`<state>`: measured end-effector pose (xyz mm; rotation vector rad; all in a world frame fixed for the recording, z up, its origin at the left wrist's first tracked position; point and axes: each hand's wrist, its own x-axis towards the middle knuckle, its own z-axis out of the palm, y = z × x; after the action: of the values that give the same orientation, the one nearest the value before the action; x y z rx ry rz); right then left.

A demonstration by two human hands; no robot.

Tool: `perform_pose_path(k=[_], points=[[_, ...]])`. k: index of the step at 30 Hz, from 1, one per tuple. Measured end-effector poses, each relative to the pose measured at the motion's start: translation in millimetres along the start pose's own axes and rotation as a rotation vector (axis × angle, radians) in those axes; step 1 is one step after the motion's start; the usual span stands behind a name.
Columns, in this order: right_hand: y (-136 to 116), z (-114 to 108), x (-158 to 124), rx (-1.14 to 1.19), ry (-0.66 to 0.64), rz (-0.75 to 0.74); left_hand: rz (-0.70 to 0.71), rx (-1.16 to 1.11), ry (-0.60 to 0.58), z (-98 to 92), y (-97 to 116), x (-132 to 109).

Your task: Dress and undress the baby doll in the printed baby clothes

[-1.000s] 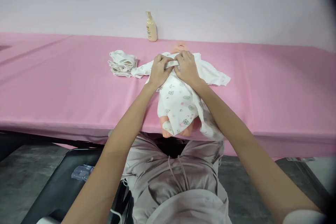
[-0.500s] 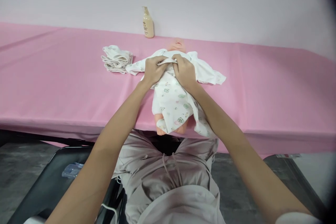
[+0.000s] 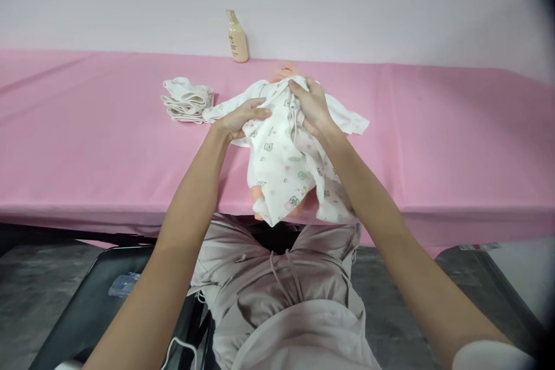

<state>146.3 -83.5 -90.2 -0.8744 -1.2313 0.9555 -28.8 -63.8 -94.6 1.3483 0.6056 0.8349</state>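
Note:
A baby doll point(image 3: 284, 71) lies on its back on the table, its head toward the wall and most of its body under a white printed baby shirt point(image 3: 277, 153). The shirt's sleeves spread out to both sides. At the shirt's left side, my left hand point(image 3: 243, 118) has cloth between its thumb and fingers, with some fingertips hidden. My right hand point(image 3: 314, 107) pinches the shirt near the doll's neck, thumb toward the middle, bunching the fabric into folds. Below the hem, parts of the doll's legs point(image 3: 256, 192) show near the table's front edge.
A folded stack of whitish cloth point(image 3: 188, 101) lies left of the doll, touching a sleeve. Behind it, a cream pump bottle point(image 3: 238, 40) stands near the wall. The table has a pink cover point(image 3: 455, 144). A black chair point(image 3: 91, 306) with a clear plastic item point(image 3: 124, 285) is at lower left.
My hands have moved apart. The right has lifted cloth up toward the doll's neck, while the left has shifted left and slightly down to the shirt's side. The view has moved slightly.

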Motion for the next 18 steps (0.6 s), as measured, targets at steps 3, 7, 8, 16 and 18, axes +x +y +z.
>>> perform_pose_path(k=[3, 7, 8, 16, 18], points=[[-0.3, -5.9, -4.4, -0.048, -0.198, 0.078, 0.040, -0.005, -0.039, -2.1, -2.6, 4.7], [-10.6, -6.7, -19.8, -0.098, -0.511, 0.229, 0.152, -0.156, 0.030, 1.9, -6.1, 11.1], [-11.9, -6.3, -21.8, -0.061, -0.526, 0.233, 0.131, -0.157, 0.030, 4.3, -6.1, 11.3], [2.0, -0.2, -10.3, 0.290, -0.275, 0.251, 0.031, -0.036, -0.032, 1.0, -2.3, 0.9], [1.1, 2.9, -11.3, 0.274, -0.256, 0.266, 0.003, 0.003, -0.099, -7.6, -3.2, 0.4]])
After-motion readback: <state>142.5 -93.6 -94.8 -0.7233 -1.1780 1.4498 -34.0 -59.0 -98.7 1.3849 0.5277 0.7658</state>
